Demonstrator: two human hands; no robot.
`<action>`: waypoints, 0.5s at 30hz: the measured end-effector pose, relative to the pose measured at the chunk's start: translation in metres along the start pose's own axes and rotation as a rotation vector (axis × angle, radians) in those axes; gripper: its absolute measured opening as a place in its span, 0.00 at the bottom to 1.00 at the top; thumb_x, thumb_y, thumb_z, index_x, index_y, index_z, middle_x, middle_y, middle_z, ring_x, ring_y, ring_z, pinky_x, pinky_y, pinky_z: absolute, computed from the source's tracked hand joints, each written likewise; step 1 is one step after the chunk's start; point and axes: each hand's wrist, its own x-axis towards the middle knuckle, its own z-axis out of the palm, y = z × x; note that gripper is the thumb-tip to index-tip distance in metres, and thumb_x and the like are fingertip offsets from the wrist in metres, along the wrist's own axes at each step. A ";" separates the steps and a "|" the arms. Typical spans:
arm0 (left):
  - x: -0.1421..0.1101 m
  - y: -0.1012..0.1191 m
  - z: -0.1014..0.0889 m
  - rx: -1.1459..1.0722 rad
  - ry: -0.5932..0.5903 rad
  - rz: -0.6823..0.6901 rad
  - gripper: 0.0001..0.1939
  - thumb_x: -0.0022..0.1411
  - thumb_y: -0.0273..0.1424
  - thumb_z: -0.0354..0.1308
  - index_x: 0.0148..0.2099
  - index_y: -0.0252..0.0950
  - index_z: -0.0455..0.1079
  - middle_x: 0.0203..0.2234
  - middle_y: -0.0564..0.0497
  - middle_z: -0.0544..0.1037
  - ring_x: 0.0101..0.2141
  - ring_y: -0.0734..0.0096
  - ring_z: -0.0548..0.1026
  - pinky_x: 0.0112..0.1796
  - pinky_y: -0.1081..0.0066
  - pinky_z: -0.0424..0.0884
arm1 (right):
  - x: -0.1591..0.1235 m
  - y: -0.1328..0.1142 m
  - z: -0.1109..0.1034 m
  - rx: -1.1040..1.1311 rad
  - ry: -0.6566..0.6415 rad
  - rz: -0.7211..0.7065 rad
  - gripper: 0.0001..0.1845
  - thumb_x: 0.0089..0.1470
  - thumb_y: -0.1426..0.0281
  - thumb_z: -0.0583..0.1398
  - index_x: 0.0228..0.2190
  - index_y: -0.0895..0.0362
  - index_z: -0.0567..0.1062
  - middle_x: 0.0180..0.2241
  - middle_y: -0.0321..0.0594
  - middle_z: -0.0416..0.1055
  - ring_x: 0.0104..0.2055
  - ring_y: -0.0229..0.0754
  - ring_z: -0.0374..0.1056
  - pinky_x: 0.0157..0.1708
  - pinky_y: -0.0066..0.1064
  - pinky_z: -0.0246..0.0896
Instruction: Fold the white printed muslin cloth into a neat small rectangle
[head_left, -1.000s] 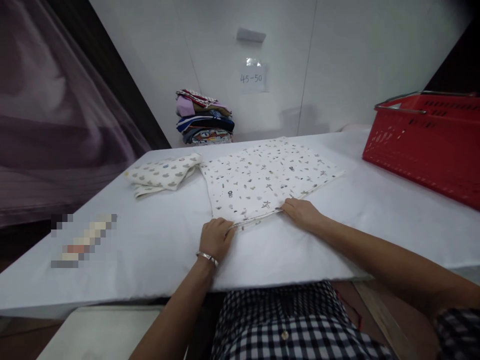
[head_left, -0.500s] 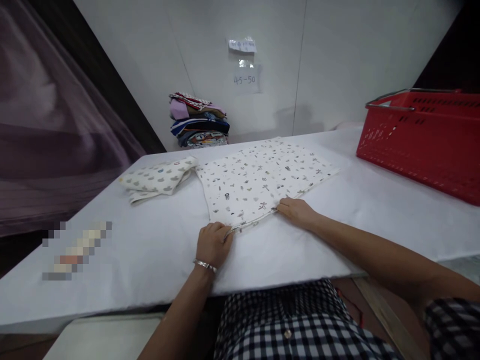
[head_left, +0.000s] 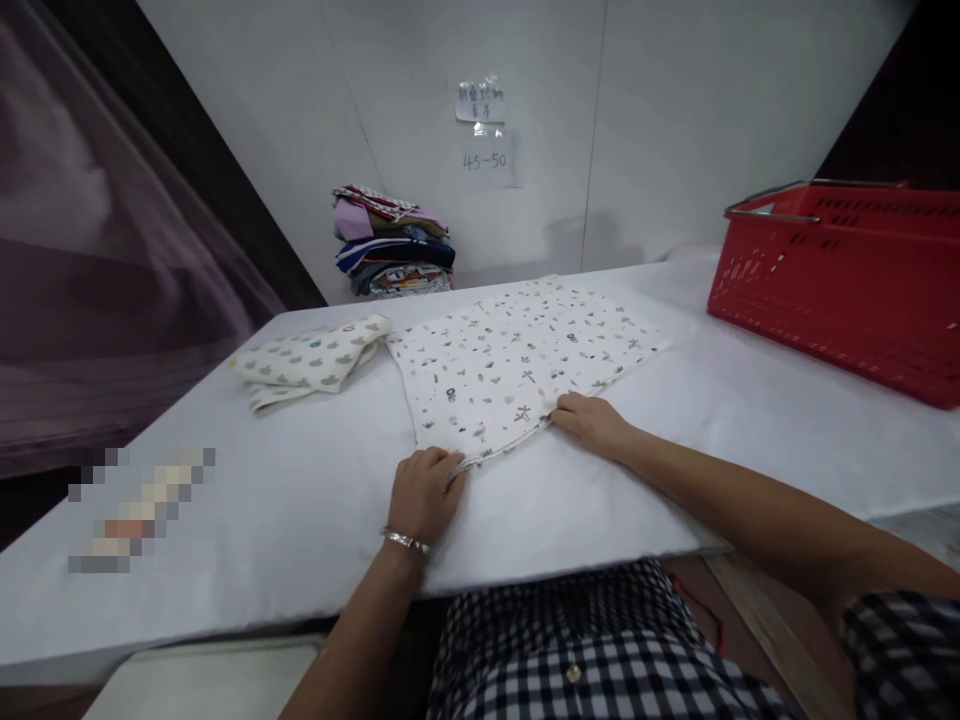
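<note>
Shifted since the earlier frame: our viewpoint, which sets everything slightly further left, and the near edge of the printed cloth (head_left: 517, 360), whose layers now lie closer together between our hands. Item, the printed cloth itself: white, with small scattered motifs, spread flat on the white table (head_left: 300, 520) directly before us. Item, our left hand (head_left: 424, 495): fingers closed on the cloth's near left corner, a silvery bracelet (head_left: 406, 541) at the wrist. Item, our right hand (head_left: 592, 425): fingertips pinched together on the near edge, further right along the same cloth. We seem to hold the edge at separate spots so that its layers stay matched and the stretch between does not slip; the flat lie of the rest probably lets the table carry the weight. Item, a second patterned cloth (head_left: 307, 358): loosely folded, just left of the printed cloth, perhaps set aside to leave room. Item, a pile of folded textiles (head_left: 394, 250): beyond the printed cloth, near the wall (head_left: 675, 110), stacked likely to save space. Item, a red basket (head_left: 832, 290): right of the cloth and apart from it, perhaps kept out of our arms' way.
</note>
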 end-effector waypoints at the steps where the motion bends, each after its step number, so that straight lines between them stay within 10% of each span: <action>1: 0.000 0.000 0.000 0.007 -0.004 0.013 0.12 0.59 0.34 0.54 0.44 0.42 0.73 0.36 0.49 0.75 0.39 0.64 0.70 0.41 0.64 0.61 | 0.000 0.000 -0.001 -0.001 -0.011 -0.003 0.14 0.62 0.72 0.46 0.37 0.57 0.71 0.38 0.45 0.67 0.40 0.42 0.60 0.32 0.30 0.50; 7: 0.001 -0.009 0.005 0.022 -0.010 0.062 0.15 0.62 0.37 0.49 0.45 0.43 0.74 0.36 0.49 0.75 0.39 0.63 0.70 0.39 0.63 0.63 | -0.010 0.009 -0.009 0.089 0.026 0.047 0.14 0.62 0.72 0.47 0.41 0.56 0.71 0.39 0.42 0.68 0.40 0.40 0.61 0.35 0.28 0.53; 15: 0.005 -0.016 0.008 -0.003 -0.005 0.062 0.17 0.62 0.39 0.47 0.44 0.44 0.75 0.36 0.49 0.75 0.38 0.63 0.71 0.38 0.64 0.65 | -0.040 0.081 -0.016 0.103 0.174 0.481 0.13 0.60 0.73 0.50 0.39 0.55 0.74 0.39 0.39 0.70 0.42 0.38 0.65 0.39 0.27 0.56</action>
